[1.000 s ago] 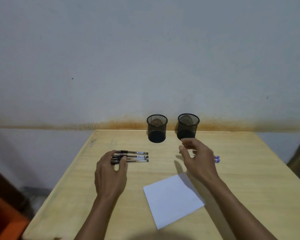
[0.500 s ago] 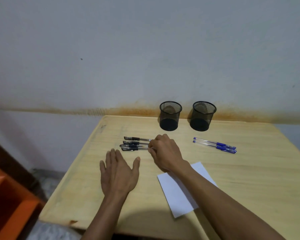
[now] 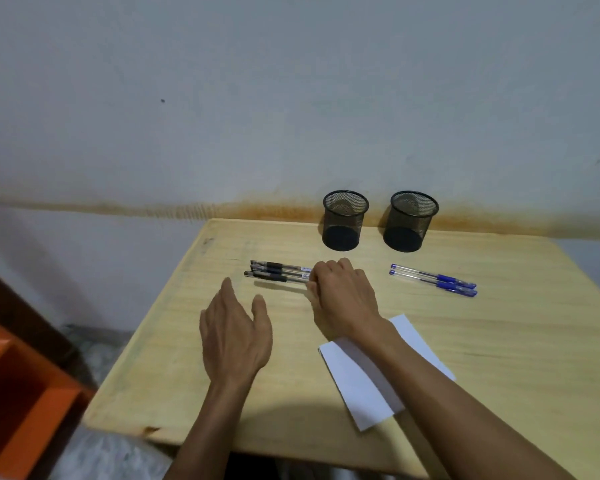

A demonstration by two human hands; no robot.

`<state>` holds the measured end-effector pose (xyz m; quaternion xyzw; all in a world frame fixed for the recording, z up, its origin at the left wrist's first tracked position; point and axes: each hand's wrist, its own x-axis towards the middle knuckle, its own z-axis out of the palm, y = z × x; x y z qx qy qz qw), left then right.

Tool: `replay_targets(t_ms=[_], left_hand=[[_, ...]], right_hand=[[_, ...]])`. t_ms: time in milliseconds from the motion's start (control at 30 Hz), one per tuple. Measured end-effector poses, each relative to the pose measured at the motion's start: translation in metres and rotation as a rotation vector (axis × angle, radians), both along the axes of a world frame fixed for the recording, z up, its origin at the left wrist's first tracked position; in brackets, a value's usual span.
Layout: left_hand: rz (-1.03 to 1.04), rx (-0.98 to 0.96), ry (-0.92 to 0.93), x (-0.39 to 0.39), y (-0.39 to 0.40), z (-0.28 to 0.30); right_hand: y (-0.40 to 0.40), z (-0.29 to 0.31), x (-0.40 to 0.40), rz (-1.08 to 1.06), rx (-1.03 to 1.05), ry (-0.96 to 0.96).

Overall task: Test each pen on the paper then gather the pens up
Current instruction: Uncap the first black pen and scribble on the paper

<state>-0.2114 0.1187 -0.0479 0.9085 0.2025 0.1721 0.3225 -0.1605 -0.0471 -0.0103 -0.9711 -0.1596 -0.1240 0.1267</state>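
right hand (image 3: 343,299) now lifting one black-grip clear plastic pen (image 3: 274,278) off pile, fingers pinching its end | left hand (image 3: 234,336) spread flat, idle | white paper sheet (image 3: 361,382) unmarked, blue pens (image 3: 433,280) untouched | testing barely begun

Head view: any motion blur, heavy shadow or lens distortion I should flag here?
Head view: dim, flat light; left hand slightly motion-blurred; right hand at the black pens sharper; a dark shadow covers the table near edge; wide-angle bending at frame edges.
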Motion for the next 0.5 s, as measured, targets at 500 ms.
replay_targets(t_ms=[500], left_hand=[[-0.621, 0.002, -0.501, -0.001, -0.083, 0.039]], right_hand=[[-0.128, 0.050, -0.067, -0.163, 1.478, 0.187]])
